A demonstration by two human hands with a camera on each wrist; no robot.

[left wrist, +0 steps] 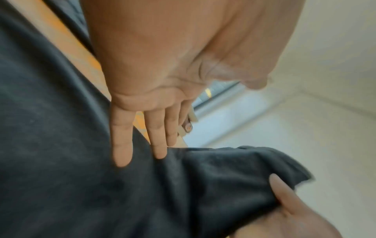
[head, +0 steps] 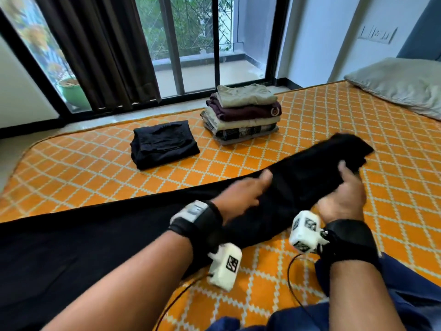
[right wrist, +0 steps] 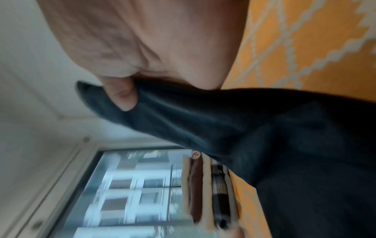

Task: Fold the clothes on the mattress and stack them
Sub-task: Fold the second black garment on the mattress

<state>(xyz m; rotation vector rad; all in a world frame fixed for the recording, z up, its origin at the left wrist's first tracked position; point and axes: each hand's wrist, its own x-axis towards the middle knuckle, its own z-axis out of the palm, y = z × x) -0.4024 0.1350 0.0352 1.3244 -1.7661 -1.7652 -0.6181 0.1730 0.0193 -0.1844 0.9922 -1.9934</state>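
Two hands (head: pixel 291 194) fold black trousers (head: pixel 119 240); no legible writing.

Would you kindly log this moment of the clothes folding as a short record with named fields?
surface: orange patterned mattress
garment in work: long black garment, lying across the mattress, its far end lifted
left hand: fingers straight, pressing flat on the black garment
right hand: gripping the garment's lifted end, thumb over the cloth
finished stack: several folded clothes, a beige one on top
separate folded item: dark folded garment, left of the stack, apart from it
other: grey pillow at the far right corner
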